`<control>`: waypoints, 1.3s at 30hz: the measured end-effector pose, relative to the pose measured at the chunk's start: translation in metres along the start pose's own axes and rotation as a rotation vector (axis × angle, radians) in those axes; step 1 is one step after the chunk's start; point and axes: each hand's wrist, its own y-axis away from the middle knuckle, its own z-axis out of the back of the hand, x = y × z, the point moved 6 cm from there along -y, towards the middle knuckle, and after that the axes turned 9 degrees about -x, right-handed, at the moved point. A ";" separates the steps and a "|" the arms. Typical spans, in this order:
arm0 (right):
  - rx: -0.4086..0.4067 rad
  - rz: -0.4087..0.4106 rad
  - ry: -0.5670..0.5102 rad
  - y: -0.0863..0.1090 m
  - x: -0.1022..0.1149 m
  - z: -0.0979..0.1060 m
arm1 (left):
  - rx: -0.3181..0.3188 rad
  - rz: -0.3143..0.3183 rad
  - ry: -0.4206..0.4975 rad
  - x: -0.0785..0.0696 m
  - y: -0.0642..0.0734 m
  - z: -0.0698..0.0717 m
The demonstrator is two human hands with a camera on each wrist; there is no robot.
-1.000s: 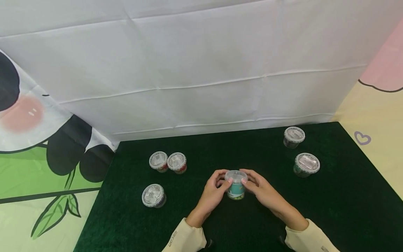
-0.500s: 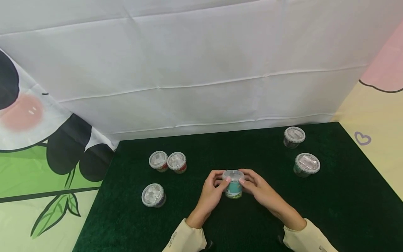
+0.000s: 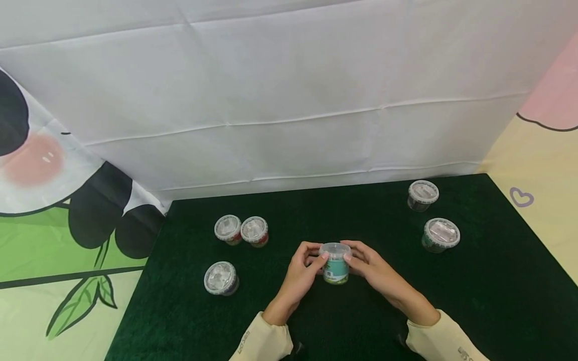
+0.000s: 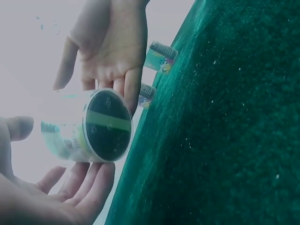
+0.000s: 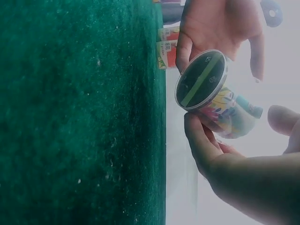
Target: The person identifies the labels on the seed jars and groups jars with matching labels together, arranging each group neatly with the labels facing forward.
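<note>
A clear plastic tub (image 3: 335, 265) with a teal printed label and a translucent lid is held upright between both hands, off the table. The left hand (image 3: 301, 273) grips its left side, thumb near the rim. On the opposite side the right hand (image 3: 377, 271) holds it with thumb and fingers. The tub's dark round base (image 4: 108, 125) shows in the left wrist view, away from the cloth. Colourful leaf shapes on the label (image 5: 225, 110) appear in the right wrist view. What is inside the tub cannot be made out.
Two touching lidded tubs with red labels (image 3: 228, 229) (image 3: 255, 231) stand at the back left. Another lidded tub (image 3: 221, 278) is nearer on the left. Two more lidded tubs (image 3: 423, 195) (image 3: 441, 234) stand at the right. Dark green cloth (image 3: 189, 321) covers the table; a white sheet (image 3: 289, 100) hangs behind.
The tub has shifted slightly left and turned a little in the fingers, bringing a white patch of its label to the front. Both hands keep nearly the same place.
</note>
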 end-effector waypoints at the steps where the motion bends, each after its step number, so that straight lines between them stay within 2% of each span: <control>1: 0.009 0.003 -0.005 0.000 0.000 0.001 | 0.012 0.005 0.003 0.000 0.000 0.000; 6: 0.076 0.043 0.004 -0.002 -0.005 0.003 | 0.088 0.018 0.023 0.003 -0.001 -0.001; 9: 0.083 0.051 0.015 -0.002 -0.007 0.003 | 0.092 0.012 0.019 0.003 0.000 -0.001; 15: 0.002 0.017 -0.001 0.000 -0.006 -0.002 | -0.007 -0.005 -0.016 0.003 0.001 0.002; 19: -0.036 0.005 0.005 0.003 -0.003 -0.007 | -0.068 -0.039 -0.040 0.002 0.002 0.002; 23: -0.086 0.001 0.034 0.002 -0.002 -0.010 | -0.127 -0.076 -0.081 0.002 0.004 0.000; 29: -0.126 0.020 0.081 0.000 -0.004 -0.014 | -0.184 -0.090 -0.123 0.005 0.007 -0.007; 34: -0.109 0.018 0.064 -0.001 -0.005 -0.011 | -0.141 -0.078 -0.124 0.002 0.007 -0.005; 39: -0.063 -0.003 0.010 -0.002 -0.003 -0.006 | -0.060 -0.032 -0.061 0.002 0.004 0.000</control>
